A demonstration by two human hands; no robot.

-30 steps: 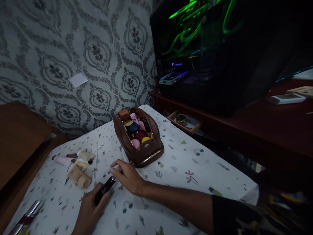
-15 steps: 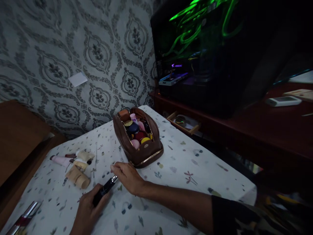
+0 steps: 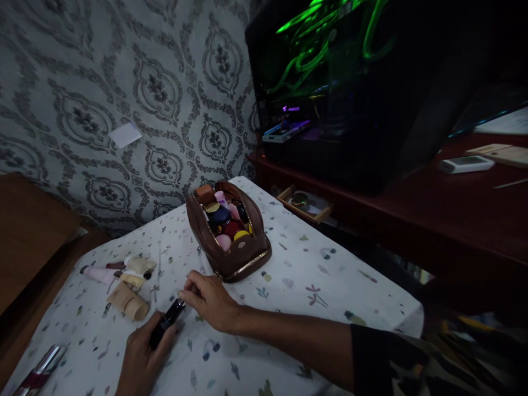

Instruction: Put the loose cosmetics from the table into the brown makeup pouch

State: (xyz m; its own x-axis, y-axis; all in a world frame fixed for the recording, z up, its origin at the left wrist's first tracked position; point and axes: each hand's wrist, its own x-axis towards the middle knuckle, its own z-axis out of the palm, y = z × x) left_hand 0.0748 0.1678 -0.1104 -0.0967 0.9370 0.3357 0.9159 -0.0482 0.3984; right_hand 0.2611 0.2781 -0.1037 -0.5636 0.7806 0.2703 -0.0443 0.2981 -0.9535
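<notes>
My left hand (image 3: 140, 357) is closed round the lower end of a black cosmetic tube (image 3: 165, 323) that slants up to the right over the table. My right hand (image 3: 209, 300) pinches the tube's upper tip, its fingers bunched together at the cap end. Just beyond my right hand an open brown leather pouch (image 3: 243, 258) stands on the patterned tablecloth (image 3: 313, 275), packed with several small jars and bottles with coloured lids.
Beige and pink cosmetic tubes (image 3: 124, 280) lie in a small heap at the left. A silver and dark red tube (image 3: 39, 371) lies at the bottom left corner. A lit computer case (image 3: 330, 82) and a white remote (image 3: 464, 164) sit on a dark wooden desk (image 3: 454, 220) to the right.
Both hands stay on the black tube, which has shifted slightly left and down in view. My right fingertips have closed over its silvery tip, which showed half a second ago.
</notes>
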